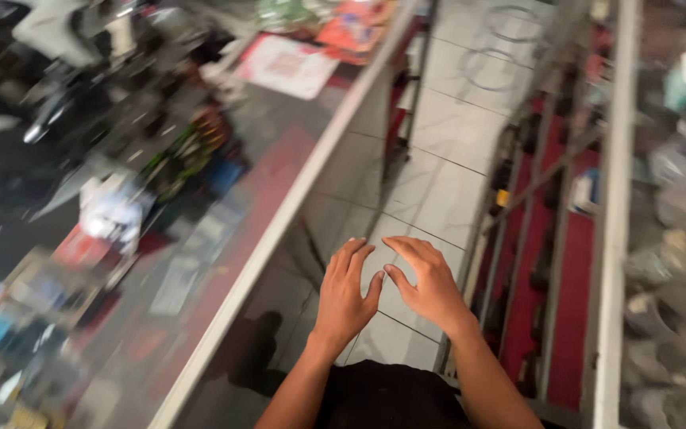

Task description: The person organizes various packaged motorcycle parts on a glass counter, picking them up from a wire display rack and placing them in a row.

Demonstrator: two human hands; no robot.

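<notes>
Both hands are empty with fingers spread, left hand (346, 291) beside right hand (426, 284), thumbs nearly touching, held over the tiled floor (438, 151) between the glass counter (279, 159) and red shelves (569, 318).

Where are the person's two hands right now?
In the head view, the left hand and right hand are low centre, empty, thumbs close, over the tiled floor between two glass counters.

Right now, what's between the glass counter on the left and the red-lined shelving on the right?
In the head view, a strip of pale tiled floor runs between the glass counter and the red-lined shelving. The left hand and right hand hover over it, holding nothing.
</notes>
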